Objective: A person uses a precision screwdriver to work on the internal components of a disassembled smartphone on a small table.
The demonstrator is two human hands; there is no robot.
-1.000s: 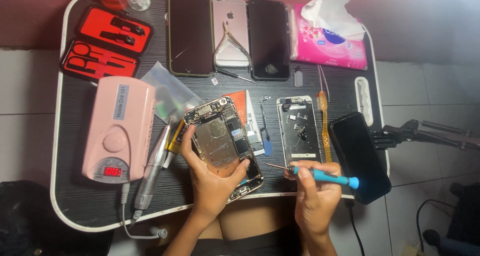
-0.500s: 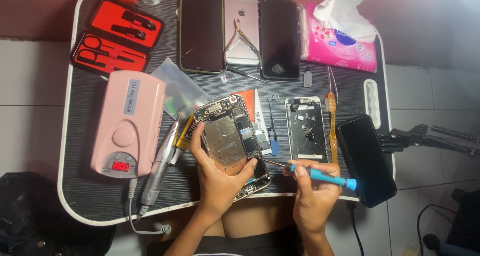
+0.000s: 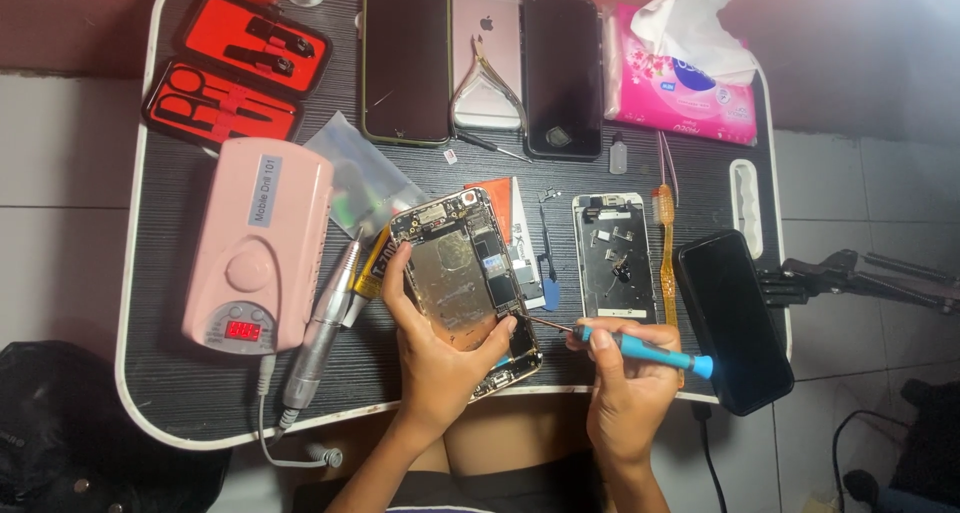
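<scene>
two hands: left hand grips opened phone, right hand pinches screwdriver.

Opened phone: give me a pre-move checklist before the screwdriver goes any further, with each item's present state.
1. Left hand grips the opened phone: ok, fingers wrap both long edges.
2. Right hand holds the screwdriver: ok.
3. Tip seated on a screw: cannot tell, too small to see.
4. Tip at the phone's lower right edge: ok.
5. Screen panel apart from the work: ok, it lies to the right.
6. Black phone fully on the table: not ok, it overhangs the right corner.
</scene>
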